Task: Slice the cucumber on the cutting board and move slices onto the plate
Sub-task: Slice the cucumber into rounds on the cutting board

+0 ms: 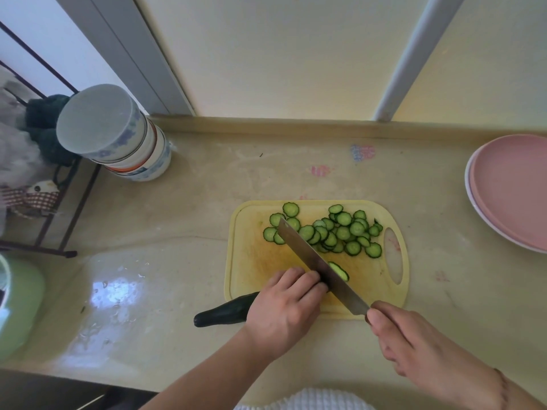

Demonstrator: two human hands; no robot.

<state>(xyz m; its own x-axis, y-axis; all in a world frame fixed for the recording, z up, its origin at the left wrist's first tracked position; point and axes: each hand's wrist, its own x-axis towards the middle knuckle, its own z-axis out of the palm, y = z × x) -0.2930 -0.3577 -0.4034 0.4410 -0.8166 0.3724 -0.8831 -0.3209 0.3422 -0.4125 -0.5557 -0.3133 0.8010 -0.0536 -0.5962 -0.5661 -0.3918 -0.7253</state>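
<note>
cucumber (223,313), dark green and uncut at its rounded left end, lying across the near left edge of a pale yellow cutting board (251,255) so that its left end overhangs the beige countertop (189,202). left hand (285,306) laid over the cucumber, fingers curled down around it, knuckles against the flat of the blade. right hand (414,341) wrapped around the handle of a cleaver (319,266); the handle itself is hidden inside the grip. the blade runs diagonally from the near right edge of the board up toward its far left, edge down at the cut face of the cucumber. one fresh slice (339,271) leans just beside the right face of the blade. a loose heap of cucumber slices (334,232), overlapping, covers the far half of the board, a few rounds lying partly behind the blade tip. pink plate (515,190), stacked on a white one, rests on the countertop well to the right of the board and holds no slices. a stack of upturned patterned bowls (118,137) stands at far left, beside a dark metal rack (59,202).
</note>
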